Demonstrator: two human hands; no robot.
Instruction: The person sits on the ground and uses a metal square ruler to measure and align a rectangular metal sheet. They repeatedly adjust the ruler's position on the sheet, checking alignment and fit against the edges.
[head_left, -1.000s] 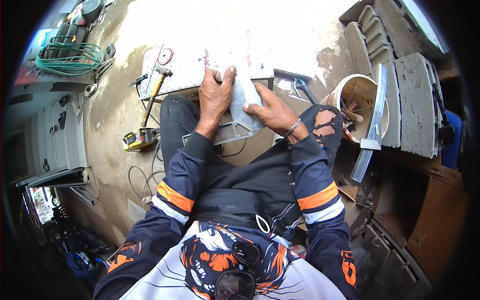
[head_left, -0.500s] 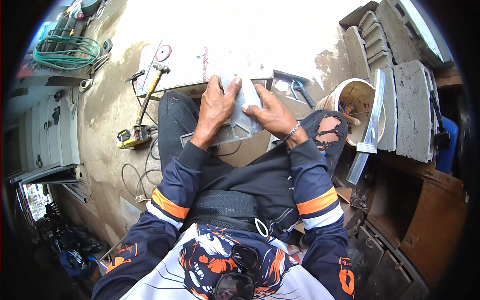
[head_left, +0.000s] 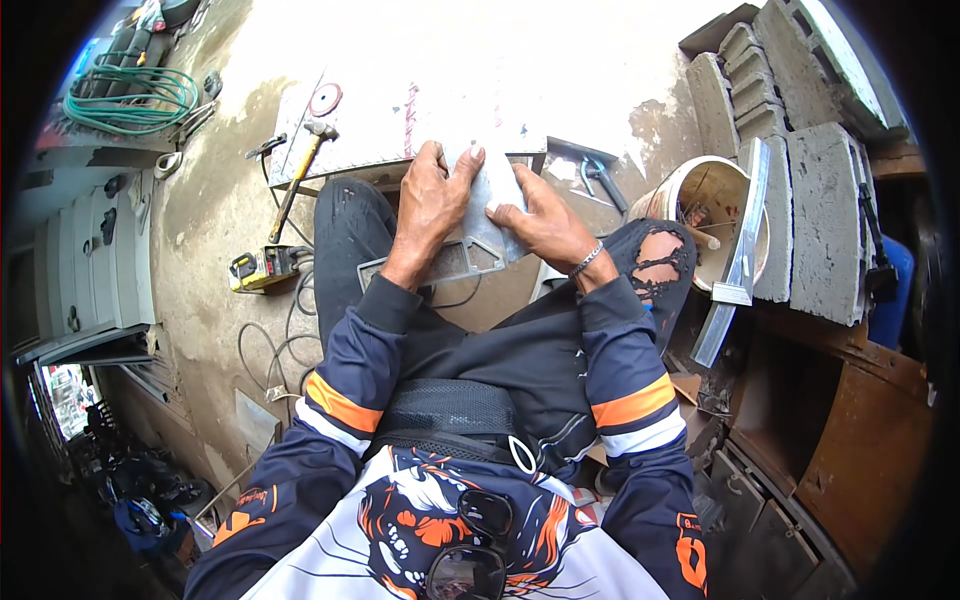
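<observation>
Stained concrete floor (head_left: 215, 215) spreads at ten o'clock; porous grey blocks (head_left: 828, 225) stand at two, a round bucket (head_left: 716, 178) just beside them. Toward twelve, the left hand (head_left: 436, 208) and right hand (head_left: 552, 222) pinch opposite edges of a smooth, silvery strip (head_left: 482, 215), thumbs on top.

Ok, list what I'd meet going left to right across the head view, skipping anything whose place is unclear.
Hose → hammer → left hand → right hand → bucket → blue object.
</observation>
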